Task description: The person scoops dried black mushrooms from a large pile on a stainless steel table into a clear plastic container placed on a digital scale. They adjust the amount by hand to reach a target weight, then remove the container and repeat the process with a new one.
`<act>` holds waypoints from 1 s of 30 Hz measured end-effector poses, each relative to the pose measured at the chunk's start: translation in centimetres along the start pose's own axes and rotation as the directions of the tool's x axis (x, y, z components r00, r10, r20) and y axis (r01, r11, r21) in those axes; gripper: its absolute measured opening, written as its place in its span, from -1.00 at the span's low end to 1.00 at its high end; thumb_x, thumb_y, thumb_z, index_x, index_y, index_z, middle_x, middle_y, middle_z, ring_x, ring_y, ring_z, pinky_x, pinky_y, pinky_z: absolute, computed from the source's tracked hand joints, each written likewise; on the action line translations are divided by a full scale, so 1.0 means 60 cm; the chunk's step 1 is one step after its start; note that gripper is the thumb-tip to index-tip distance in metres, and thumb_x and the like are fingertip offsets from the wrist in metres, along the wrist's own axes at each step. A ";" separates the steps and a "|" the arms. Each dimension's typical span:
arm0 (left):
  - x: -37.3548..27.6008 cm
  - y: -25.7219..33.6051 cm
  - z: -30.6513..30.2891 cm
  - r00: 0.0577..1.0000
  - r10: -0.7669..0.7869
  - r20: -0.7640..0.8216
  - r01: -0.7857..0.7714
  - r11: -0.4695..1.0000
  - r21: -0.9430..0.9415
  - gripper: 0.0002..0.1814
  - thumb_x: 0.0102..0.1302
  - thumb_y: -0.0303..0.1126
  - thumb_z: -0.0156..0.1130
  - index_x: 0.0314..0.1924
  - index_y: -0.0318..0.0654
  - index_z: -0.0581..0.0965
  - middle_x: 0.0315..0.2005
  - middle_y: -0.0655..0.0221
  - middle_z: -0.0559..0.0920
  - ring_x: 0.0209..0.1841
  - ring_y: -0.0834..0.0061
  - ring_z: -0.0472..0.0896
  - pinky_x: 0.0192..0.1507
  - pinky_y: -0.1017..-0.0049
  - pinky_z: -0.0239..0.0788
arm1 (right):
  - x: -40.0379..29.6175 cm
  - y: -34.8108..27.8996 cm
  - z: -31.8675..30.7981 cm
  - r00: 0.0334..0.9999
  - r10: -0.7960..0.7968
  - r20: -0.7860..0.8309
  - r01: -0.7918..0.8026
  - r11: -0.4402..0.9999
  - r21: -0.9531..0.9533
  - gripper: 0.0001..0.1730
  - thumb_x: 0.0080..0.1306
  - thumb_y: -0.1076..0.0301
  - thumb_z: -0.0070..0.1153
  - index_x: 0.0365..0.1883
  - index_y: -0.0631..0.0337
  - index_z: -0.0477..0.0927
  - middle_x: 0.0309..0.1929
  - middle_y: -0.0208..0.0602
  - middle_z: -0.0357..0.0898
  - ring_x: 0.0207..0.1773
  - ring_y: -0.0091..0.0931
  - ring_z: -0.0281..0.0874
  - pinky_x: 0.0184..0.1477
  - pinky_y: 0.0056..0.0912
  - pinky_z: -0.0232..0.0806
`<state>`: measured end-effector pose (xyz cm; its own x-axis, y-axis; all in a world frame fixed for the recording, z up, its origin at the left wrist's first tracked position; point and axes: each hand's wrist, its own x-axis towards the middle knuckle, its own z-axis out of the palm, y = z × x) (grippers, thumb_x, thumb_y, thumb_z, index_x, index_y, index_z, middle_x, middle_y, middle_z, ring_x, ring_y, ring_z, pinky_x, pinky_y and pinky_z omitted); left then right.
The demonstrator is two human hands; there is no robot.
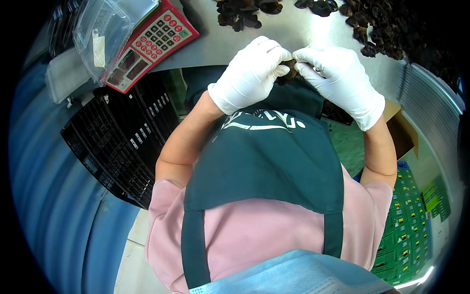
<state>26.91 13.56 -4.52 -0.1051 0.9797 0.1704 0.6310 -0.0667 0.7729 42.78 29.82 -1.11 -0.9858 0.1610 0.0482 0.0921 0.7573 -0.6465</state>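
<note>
Both hands wear white gloves and meet at the near edge of a metal table (pixel 216 47). Between them is a piece of dark brown wood ear mushroom, or something much like it (pixel 289 73). My left hand (pixel 253 75) pinches it from the left with thumb and fingers. From the right, the fingertips of my right hand (pixel 339 79) pinch its other side. Beyond the hands lie a small cluster of similar dark pieces (pixel 240 13) and a few more (pixel 321 7). A large heap (pixel 385 33) covers the table's right side.
A red digital scale (pixel 158 40) stands at the upper left, with clear plastic containers (pixel 106 29) beside and over it. Black crates (pixel 121 136) are stacked below it. Lower right are green crates (pixel 404 220) and an open cardboard box (pixel 402 128). A ribbed clear panel (pixel 429 88) borders the table's right.
</note>
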 end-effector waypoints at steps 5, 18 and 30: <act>-0.002 -0.001 0.003 1.000 -0.012 0.011 0.012 1.000 -0.026 -0.77 0.28 -0.53 0.34 -0.06 -0.28 0.58 -0.25 0.21 0.61 -0.14 0.11 0.58 -0.03 0.28 0.45 | -0.004 -0.003 0.019 0.997 0.033 -0.065 -0.035 0.999 -0.023 -0.93 0.37 0.36 0.18 -0.25 0.14 0.63 -0.40 -0.25 0.58 -0.29 -0.22 0.64 -0.25 -0.19 0.48; -0.014 -0.011 0.000 0.992 -0.122 -0.042 0.112 0.977 -0.184 -0.81 0.38 -0.55 0.29 -0.03 -0.40 0.59 -0.29 0.17 0.63 -0.23 0.15 0.60 -0.11 0.36 0.47 | -0.012 -0.005 0.011 0.968 0.170 -0.187 -0.109 0.949 0.296 -0.79 0.30 0.47 0.30 -0.09 0.15 0.71 -0.29 -0.28 0.65 -0.26 -0.27 0.68 -0.18 -0.35 0.53; -0.006 -0.012 -0.020 0.986 -0.095 0.134 0.138 0.920 -0.366 -0.85 0.42 -0.47 0.28 -0.05 -0.33 0.60 -0.24 0.14 0.67 -0.20 0.03 0.64 -0.12 0.30 0.50 | -0.002 0.001 -0.011 0.968 -0.228 -0.104 0.230 0.973 0.012 -0.74 0.21 0.51 0.26 -0.10 0.13 0.69 -0.20 -0.34 0.69 -0.16 -0.33 0.70 -0.17 -0.35 0.56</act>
<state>25.56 13.02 -4.40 -0.0601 0.9981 0.0130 0.2845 0.0046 0.9587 42.98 30.28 -0.66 -0.9608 0.0491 0.2730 -0.1391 0.7662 -0.6274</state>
